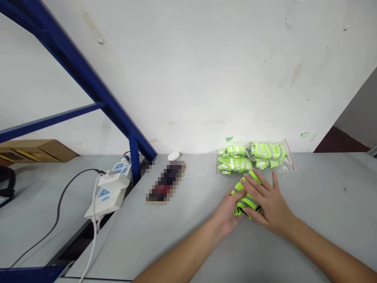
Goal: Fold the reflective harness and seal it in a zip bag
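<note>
A folded neon yellow-green reflective strap [246, 200], with grey stripes and some black at its lower edge, is between my hands just above the table. My left hand [228, 214] grips it from the left, thumb on top and the other fingers partly hidden beneath. Across its right side lies my right hand [271, 202], with the thumb at the lower edge and the fingers stretched over the top, holding it. Just behind are two clear zip bags of similar rolled straps, a left bag [234, 163] and a right bag [269, 153], lying against the wall.
The grey table [188, 228] meets a white wall [206, 78]. A blurred-out flat item [166, 184] and a white oval object [173, 156] lie to the left. Beyond a blue metal frame [118, 118] are power strips [107, 194] with cables and a cardboard box [55, 149].
</note>
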`<state>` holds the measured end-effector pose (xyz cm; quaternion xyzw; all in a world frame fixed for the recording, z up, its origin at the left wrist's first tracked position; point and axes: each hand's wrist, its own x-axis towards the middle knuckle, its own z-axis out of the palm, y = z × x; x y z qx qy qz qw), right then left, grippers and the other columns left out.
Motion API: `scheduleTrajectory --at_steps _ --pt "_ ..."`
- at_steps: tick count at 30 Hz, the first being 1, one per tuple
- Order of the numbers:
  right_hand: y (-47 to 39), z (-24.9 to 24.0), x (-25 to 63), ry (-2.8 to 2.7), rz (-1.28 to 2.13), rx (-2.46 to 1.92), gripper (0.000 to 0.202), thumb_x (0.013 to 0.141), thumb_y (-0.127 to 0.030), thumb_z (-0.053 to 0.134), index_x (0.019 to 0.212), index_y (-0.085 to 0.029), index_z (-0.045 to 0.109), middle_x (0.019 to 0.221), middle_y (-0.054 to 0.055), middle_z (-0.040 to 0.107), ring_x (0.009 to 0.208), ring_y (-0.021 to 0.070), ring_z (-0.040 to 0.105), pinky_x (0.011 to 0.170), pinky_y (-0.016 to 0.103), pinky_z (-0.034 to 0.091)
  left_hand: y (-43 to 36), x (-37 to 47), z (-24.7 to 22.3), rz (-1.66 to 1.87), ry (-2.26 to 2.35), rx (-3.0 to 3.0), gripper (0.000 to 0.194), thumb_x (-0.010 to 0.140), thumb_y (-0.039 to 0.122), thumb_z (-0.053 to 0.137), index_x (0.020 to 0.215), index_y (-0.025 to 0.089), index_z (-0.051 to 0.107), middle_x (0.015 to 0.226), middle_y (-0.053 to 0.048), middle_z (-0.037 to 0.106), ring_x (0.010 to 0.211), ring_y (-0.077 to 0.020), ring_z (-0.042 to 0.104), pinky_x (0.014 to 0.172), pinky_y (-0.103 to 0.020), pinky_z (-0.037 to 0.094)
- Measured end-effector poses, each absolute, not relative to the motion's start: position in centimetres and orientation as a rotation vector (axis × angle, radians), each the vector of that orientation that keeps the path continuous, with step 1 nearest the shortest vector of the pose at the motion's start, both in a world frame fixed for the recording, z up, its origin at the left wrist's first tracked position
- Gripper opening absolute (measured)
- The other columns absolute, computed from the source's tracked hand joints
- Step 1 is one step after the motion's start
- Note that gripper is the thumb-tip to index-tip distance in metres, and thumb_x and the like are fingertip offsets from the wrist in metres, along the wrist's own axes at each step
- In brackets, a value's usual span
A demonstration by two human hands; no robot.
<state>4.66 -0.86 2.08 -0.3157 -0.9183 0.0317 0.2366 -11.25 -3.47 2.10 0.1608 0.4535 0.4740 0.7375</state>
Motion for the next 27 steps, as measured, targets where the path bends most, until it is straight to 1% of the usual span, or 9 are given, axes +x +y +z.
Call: scheduleTrajectory --at_steps 4,7,10,12,15,17,19,24,27 --pt "-1.2 1.0 3.1 -2.560 -0.132 -0.933 0.061 0.099 -0.027 0.031 0.154 -0.018 0.008 0.156 0.015 0.025 0.146 0.0338 0.016 0.110 0.069 0.007 -3.5 -11.5 2.7 1.089 0.987 0.269 0.038 0.080 0.029 0.068 0.116 0.022 0.060 0.107 -0.003 0.068 0.091 -0.0148 0.066 0.065 -0.020 0.050" --pt "-1.0 0.4 3.0 -2.555 -0.115 -0.971 0.076 0.096 -0.040 0.040 0.154 -0.011 0.000 0.157 0.020 0.017 0.146 0.0366 0.006 0.111 0.064 0.019 -3.5 -11.7 2.5 1.101 0.939 0.236 0.038 0.081 0.031 0.067 0.117 0.022 0.058 0.113 -0.005 0.067 0.097 -0.0177 0.065 0.072 -0.024 0.052" --pt "-1.0 0.0 3.2 -2.553 -0.040 -0.958 0.109 0.082 -0.062 0.054 0.152 -0.005 -0.005 0.157 0.024 0.013 0.145 0.0407 0.000 0.110 0.063 0.026 -3.6 -11.6 2.3 1.064 0.862 0.246 0.039 0.082 0.031 0.064 0.119 0.022 0.056 0.115 -0.005 0.066 0.100 -0.0205 0.065 0.081 -0.029 0.052" --pt "-1.1 -0.2 3.3 -2.534 -0.029 -0.964 0.120 0.072 -0.063 0.064 0.152 -0.005 -0.004 0.158 0.025 0.010 0.144 0.0435 0.001 0.109 0.065 0.027 -3.7 -11.5 2.3 1.059 0.779 0.287 0.036 0.083 0.028 0.061 0.118 0.022 0.056 0.119 -0.006 0.065 0.105 -0.0204 0.064 0.088 -0.031 0.050" --pt "-1.0 -0.7 3.6 -2.516 -0.088 -0.985 0.107 0.074 -0.035 0.070 0.154 -0.014 0.002 0.160 0.019 0.002 0.144 0.0451 0.004 0.108 0.065 0.030 -4.0 -11.4 2.7 1.041 0.676 0.409 0.033 0.083 0.022 0.057 0.116 0.021 0.059 0.124 -0.006 0.063 0.111 -0.0208 0.061 0.095 -0.032 0.046" --pt "-0.7 -1.0 4.1 -2.519 -0.133 -0.974 0.096 0.078 -0.012 0.061 0.155 -0.021 0.005 0.160 0.014 -0.001 0.144 0.0427 0.007 0.107 0.063 0.034 -4.0 -11.7 2.9 1.000 0.645 0.470 0.033 0.082 0.020 0.060 0.115 0.021 0.061 0.122 -0.007 0.063 0.110 -0.0215 0.061 0.093 -0.032 0.046" --pt "-0.4 -1.1 4.6 -2.521 -0.155 -0.930 0.092 0.077 0.003 0.047 0.155 -0.024 0.006 0.161 0.011 0.001 0.145 0.0389 0.009 0.107 0.059 0.038 -4.0 -12.3 3.1 0.951 0.616 0.495 0.036 0.080 0.019 0.064 0.116 0.021 0.061 0.115 -0.007 0.066 0.105 -0.0210 0.062 0.088 -0.031 0.046" --pt "0.2 -0.5 5.7 -2.554 -0.103 -0.676 0.083 0.081 0.006 0.037 0.154 -0.025 0.015 0.160 0.009 0.016 0.145 0.0337 0.012 0.107 0.057 0.039 -3.5 -14.9 3.9 0.778 0.671 0.712 0.034 0.070 0.024 0.078 0.101 0.018 0.068 0.098 -0.005 0.070 0.092 -0.0172 0.063 0.085 -0.029 0.045" --pt "0.5 0.0 6.3 -2.612 0.021 -0.539 0.076 0.081 0.003 0.039 0.152 -0.021 0.024 0.156 0.008 0.029 0.145 0.0275 0.020 0.106 0.045 0.044 -2.9 -16.4 4.5 0.672 0.835 1.030 0.029 0.074 0.042 0.075 0.084 0.016 0.070 0.083 -0.003 0.071 0.083 -0.0161 0.063 0.086 -0.029 0.045"
